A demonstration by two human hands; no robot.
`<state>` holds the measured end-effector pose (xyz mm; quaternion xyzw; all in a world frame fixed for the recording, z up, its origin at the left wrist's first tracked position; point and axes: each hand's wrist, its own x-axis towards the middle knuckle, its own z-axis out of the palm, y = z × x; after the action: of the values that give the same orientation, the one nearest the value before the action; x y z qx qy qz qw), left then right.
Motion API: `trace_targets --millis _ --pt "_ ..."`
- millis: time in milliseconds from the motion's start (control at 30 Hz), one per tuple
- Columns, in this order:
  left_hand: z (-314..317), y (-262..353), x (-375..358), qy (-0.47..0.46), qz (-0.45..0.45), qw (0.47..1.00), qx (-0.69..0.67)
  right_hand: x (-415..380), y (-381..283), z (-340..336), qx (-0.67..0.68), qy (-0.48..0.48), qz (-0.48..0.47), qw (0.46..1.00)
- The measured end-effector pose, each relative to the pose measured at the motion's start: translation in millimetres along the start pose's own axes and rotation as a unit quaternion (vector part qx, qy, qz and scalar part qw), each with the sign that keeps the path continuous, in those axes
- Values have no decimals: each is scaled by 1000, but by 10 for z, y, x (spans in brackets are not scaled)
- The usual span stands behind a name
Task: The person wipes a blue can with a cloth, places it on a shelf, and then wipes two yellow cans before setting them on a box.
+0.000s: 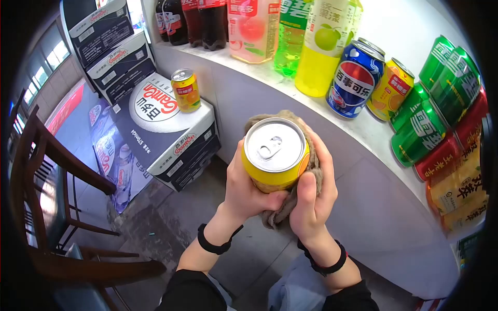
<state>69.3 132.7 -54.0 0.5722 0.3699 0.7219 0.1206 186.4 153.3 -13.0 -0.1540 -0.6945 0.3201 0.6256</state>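
Observation:
A yellow drink can [274, 147] with a silver top and a closed pull tab is held upright in front of me. Around its left side and front wraps my left hand [243, 189], thumb across the lower front. My right hand [317, 199] grips a crumpled grey-brown cloth [273, 218] and presses it against the can's right side. The cloth also shows behind the can; its underside and the can's base are hidden. Another yellow can [185, 90] stands on a black-and-white carton [199, 122] to the left.
A curved white shelf [282, 85] bears cola bottles [210, 26], a yellow-green bottle [324, 52], a blue Pepsi can [355, 78] and several green cans [420, 127]. Stacked cartons [111, 52] stand at upper left. Wooden chairs [62, 181] occupy the left side.

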Motion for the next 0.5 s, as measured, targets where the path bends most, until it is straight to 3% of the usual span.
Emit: trace_targets --millis 33,100,167,233,300,367,500 --pt "30 2 8 -11 2 999 35 3 -5 -42 -4 4 0 1000" --pt "128 14 6 -24 1 999 34 32 -52 -148 -88 3 -146 985" --pt "211 53 44 -77 35 993 77 102 -151 -274 -90 38 -150 984" --pt "245 218 125 -86 76 989 93 145 -202 -531 -229 -41 -221 947" --pt "264 282 115 -153 62 970 175 224 -241 -609 -238 -38 -230 943" --pt "293 267 82 -160 69 967 185 251 -222 -688 -212 -98 -261 937" --pt "235 272 100 -172 61 963 201 246 -183 -652 -133 -70 -256 955"
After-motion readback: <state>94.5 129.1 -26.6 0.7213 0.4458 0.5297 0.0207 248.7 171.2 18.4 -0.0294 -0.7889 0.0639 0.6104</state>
